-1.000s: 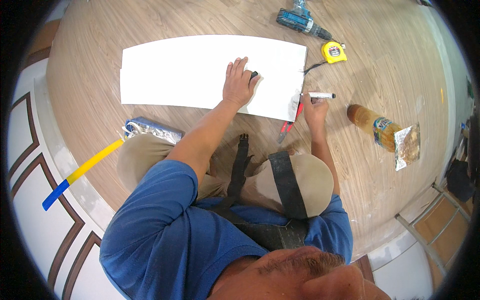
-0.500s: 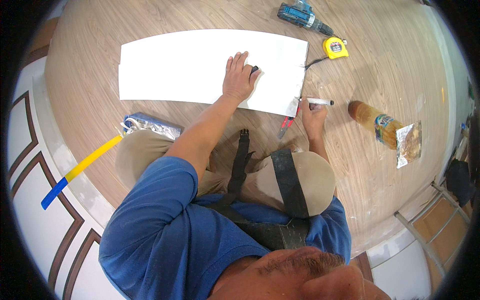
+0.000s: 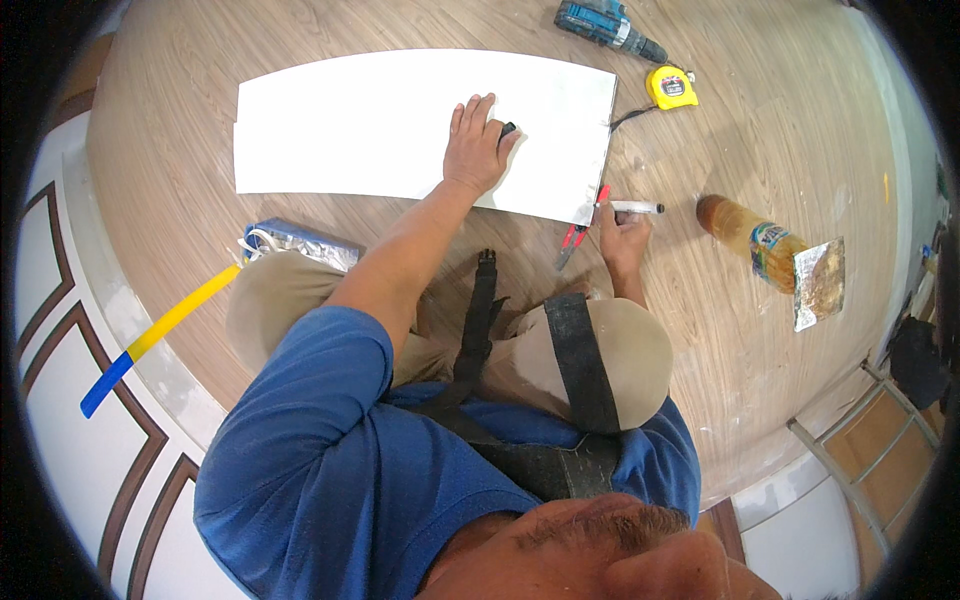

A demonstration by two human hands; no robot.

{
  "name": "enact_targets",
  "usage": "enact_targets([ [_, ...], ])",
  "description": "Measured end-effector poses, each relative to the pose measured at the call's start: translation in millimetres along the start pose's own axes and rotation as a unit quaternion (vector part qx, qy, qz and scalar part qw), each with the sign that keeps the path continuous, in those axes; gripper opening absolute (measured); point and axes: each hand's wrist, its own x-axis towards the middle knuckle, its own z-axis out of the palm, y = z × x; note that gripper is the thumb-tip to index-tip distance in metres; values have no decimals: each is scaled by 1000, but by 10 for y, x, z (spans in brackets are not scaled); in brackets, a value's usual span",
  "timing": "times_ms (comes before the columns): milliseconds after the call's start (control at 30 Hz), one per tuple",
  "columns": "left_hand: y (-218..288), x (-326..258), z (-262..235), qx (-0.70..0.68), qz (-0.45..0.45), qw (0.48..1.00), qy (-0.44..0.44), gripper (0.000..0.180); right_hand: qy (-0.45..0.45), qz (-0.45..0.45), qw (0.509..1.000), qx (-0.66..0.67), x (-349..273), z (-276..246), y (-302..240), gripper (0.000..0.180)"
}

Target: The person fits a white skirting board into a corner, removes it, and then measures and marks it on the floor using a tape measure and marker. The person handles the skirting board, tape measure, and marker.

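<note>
A white panel with a curved far edge lies on the floor ahead of me. My left hand rests palm down on it, fingers stretched forward. Between thumb and index finger sits a small black piece, which looks like a marker cap. My right hand is at the panel's near right corner. It holds a white marker, its black end pointing right; the tip is hard to make out. Beside that hand lies a red-handled tool, partly under the panel's corner, its kind unclear.
Beyond the panel's right end lie a blue cordless drill and a yellow tape measure. A bottle of brown liquid and a stained metallic sheet are at right. A blue box and a yellow-and-blue bar are by my left knee.
The view has shifted slightly. Relative to the panel, my right hand and the marker have come a little toward me along its right edge. My left hand stays nearly in place.
</note>
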Motion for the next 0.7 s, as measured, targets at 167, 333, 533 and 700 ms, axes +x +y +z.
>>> enact_targets([
  [167, 3, 3, -20, 1, -6, 1000, -9, 43, -16, -11, 1000, -5, -22, -23, -17, 15],
  [333, 17, 2, -15, -7, -4, 1000, -3, 44, 1, -21, 997, 73, -133, -13, 185, 15],
  [533, 23, 17, -42, 0, -10, 1000, -12, 43, -16, 10, 999, 49, -167, -39, 1, 14],
  [700, 23, -8, -51, -17, -3, 1000, -6, 44, -28, 6, 998, 53, -324, -79, 271, 12],
])
